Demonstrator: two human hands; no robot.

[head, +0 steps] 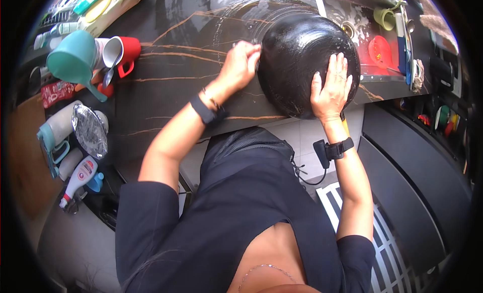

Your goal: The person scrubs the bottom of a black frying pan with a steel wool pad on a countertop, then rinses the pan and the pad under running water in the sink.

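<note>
A black, wet round pan, seemingly a wok, lies with its underside up across the counter's front edge and the near left part of the sink. My right hand rests flat on its right side, thumb spread from the fingers. At the pan's left rim, my left hand has its fingers drawn together. A small greyish thing shows by those fingertips, but whether they grip it or the rim is unclear. Under my right wrist a bit of yellow is visible, mostly hidden. Wet streaks mark the dark counter beyond the pan.
Right of the pan, the sink holds a red strainer-like bowl; a green cup is behind it. On the left are a teal dipper, a red mug, a foil-covered item and a white bottle.
</note>
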